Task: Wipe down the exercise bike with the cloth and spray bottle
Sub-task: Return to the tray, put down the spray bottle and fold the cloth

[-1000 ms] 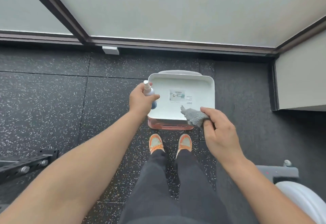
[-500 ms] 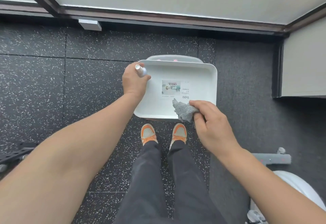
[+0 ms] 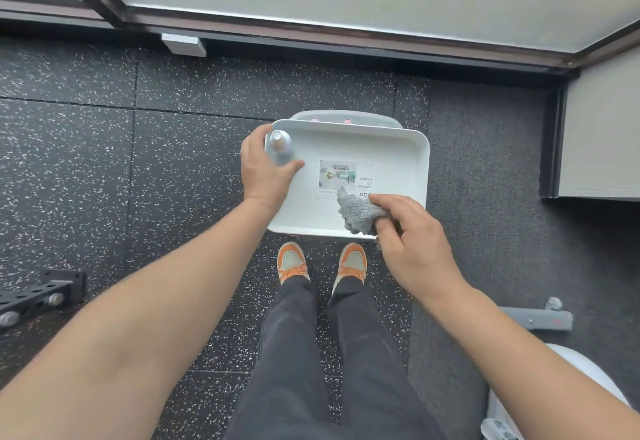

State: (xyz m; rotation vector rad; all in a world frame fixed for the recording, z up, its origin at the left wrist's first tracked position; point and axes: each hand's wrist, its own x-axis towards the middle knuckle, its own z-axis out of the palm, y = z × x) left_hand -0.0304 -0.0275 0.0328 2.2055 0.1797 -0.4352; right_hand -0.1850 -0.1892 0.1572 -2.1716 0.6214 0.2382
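While a person stands on speckled black rubber flooring (image 3: 104,162), both hands reach down to a white tray (image 3: 391,162) set on a lidded container just ahead of a pair of orange-and-grey sneakers (image 3: 322,261). The left hand (image 3: 265,171) has its fingers wrapped around a small spray bottle (image 3: 280,147), held upright at the tray's near-left corner. The right hand (image 3: 412,242) pinches a crumpled grey cloth (image 3: 356,212) between closed fingers, the cloth resting on the tray's floor at its front-right edge and overlapping a printed label (image 3: 337,178). A white curved housing and grey base bar, part of the exercise bike (image 3: 540,320), show at lower right, well apart from the cloth and bottle. A black perforated metal bar (image 3: 38,296) lies at lower left. Frosted glass panels in a dark frame (image 3: 311,29) run along the far wall.
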